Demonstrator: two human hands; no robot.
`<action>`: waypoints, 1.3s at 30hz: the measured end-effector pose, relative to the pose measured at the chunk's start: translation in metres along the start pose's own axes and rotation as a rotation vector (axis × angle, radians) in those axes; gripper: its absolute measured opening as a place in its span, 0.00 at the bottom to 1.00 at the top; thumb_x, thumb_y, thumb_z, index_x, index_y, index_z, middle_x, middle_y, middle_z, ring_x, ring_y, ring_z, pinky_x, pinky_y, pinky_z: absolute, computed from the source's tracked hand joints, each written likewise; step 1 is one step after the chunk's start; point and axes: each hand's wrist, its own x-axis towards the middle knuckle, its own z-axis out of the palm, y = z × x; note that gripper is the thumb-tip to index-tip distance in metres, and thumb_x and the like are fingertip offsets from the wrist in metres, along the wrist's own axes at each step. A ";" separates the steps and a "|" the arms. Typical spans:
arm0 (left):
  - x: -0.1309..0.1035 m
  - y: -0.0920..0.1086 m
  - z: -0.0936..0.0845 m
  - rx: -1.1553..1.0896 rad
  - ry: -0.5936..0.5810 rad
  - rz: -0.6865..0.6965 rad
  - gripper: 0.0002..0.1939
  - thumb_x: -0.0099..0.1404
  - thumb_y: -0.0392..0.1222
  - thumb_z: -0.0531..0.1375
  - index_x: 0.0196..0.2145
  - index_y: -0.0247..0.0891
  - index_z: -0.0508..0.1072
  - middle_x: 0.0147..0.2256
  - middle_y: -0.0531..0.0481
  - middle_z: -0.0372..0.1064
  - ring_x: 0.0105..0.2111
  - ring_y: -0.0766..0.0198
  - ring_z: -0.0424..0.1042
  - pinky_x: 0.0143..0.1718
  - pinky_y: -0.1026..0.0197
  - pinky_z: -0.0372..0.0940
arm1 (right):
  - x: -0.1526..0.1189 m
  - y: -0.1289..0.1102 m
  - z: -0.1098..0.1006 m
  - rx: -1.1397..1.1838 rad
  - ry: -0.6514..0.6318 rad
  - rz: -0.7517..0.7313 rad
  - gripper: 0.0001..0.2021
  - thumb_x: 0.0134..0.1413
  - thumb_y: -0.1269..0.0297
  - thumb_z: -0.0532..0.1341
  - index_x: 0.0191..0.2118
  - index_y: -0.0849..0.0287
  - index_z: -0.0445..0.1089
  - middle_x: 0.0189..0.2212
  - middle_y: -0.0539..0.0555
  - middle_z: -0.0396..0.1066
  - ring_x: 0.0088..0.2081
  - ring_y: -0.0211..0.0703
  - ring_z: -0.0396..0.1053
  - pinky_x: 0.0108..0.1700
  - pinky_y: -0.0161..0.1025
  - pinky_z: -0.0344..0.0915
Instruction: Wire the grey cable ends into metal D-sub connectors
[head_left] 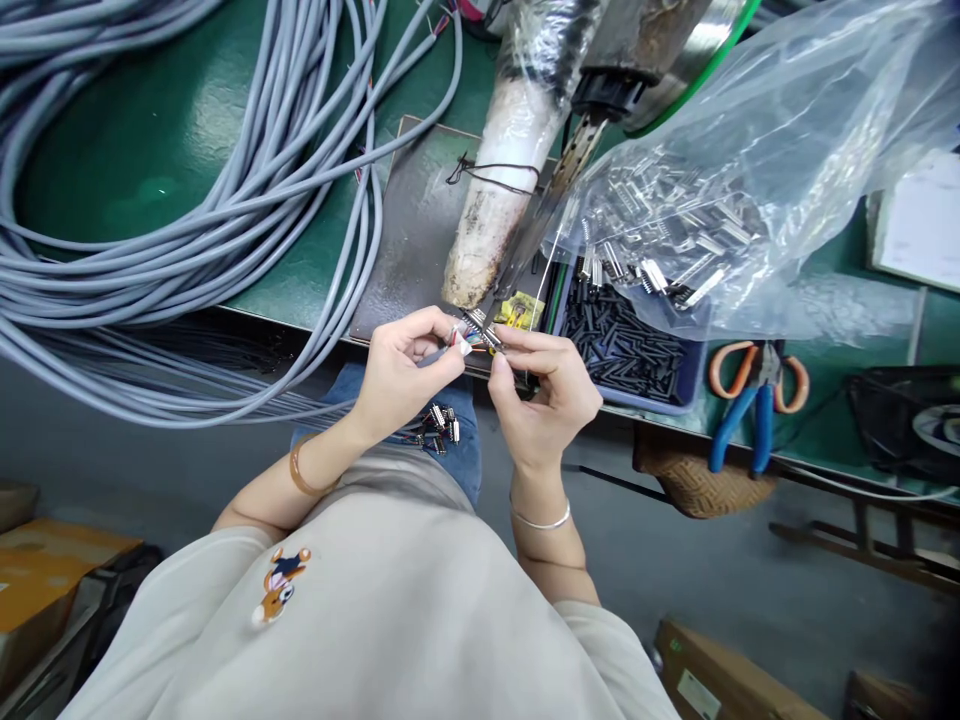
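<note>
Thumb and fingers of my left hand (405, 365) are closed on the stripped end of a grey cable, where thin coloured wires (459, 343) fan out. My right hand (546, 385) pinches a small metal multi-pin connector (482, 326) at its right end. The wires and the connector meet just below the tip of a soldering iron (566, 170), clamped point-down above the bench. My fingertips partly hide the joint. On my lap, several cable ends with connectors (441, 425) lie bunched together.
Coiled grey cables (255, 210) cover the left of the green bench. A plastic-wrapped tube (502, 170) hangs beside the iron. Right of my hands are a blue bin of black sleeves (622, 335), a clear bag of connectors (675, 220) and pliers (750, 405).
</note>
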 end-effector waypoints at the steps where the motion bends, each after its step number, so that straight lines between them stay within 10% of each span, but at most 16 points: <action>1: 0.000 0.000 0.000 0.007 0.001 0.001 0.05 0.55 0.34 0.64 0.24 0.35 0.71 0.27 0.52 0.70 0.23 0.75 0.62 0.23 0.71 0.58 | 0.001 0.000 0.000 -0.006 0.003 -0.007 0.08 0.57 0.75 0.66 0.36 0.54 0.70 0.41 0.51 0.82 0.41 0.42 0.80 0.42 0.41 0.77; 13: 0.000 0.002 -0.003 0.014 -0.046 -0.036 0.04 0.55 0.33 0.64 0.25 0.35 0.72 0.26 0.53 0.69 0.22 0.76 0.60 0.23 0.71 0.56 | -0.001 0.000 -0.004 -0.144 -0.044 -0.166 0.10 0.54 0.77 0.67 0.36 0.55 0.69 0.43 0.55 0.82 0.40 0.41 0.81 0.40 0.37 0.77; 19: -0.003 0.003 -0.003 -0.090 -0.056 -0.126 0.07 0.54 0.37 0.67 0.25 0.35 0.71 0.28 0.52 0.70 0.22 0.75 0.62 0.21 0.71 0.55 | -0.001 -0.001 -0.004 -0.061 -0.028 -0.022 0.08 0.57 0.75 0.66 0.35 0.54 0.69 0.39 0.50 0.82 0.40 0.41 0.81 0.42 0.39 0.77; 39: -0.001 0.006 0.000 0.156 0.007 0.089 0.05 0.57 0.33 0.63 0.24 0.35 0.71 0.27 0.52 0.71 0.24 0.73 0.63 0.24 0.70 0.60 | 0.007 -0.003 -0.003 -0.115 -0.037 -0.092 0.08 0.56 0.74 0.68 0.36 0.53 0.72 0.40 0.51 0.82 0.40 0.41 0.80 0.42 0.40 0.78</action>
